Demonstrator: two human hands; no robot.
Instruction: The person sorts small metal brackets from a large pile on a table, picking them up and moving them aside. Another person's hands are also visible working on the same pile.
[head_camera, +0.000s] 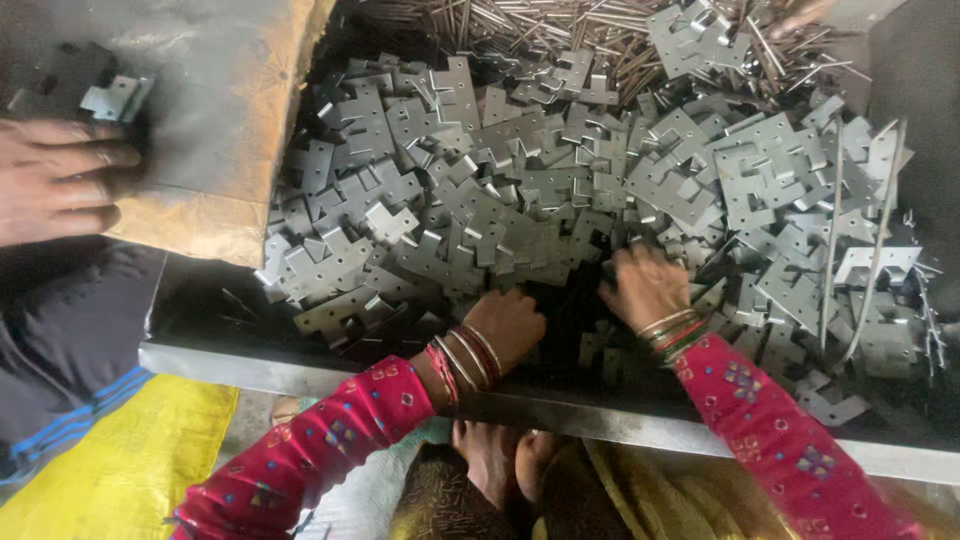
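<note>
Under my hands lie dull grey stamped metal plates (560, 190), matt and punched with holes. Thin metal pins (560, 30) gleam faintly. The table edge (300, 372) is worn, scuffed steel.

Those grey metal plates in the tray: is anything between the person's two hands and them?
Nothing visible is. Both the left hand and the right hand already rest in the heap of flat grey metal plates, fingers dug in among them. The tray's front edge passes under the wrists, not in front of the hands.
</note>
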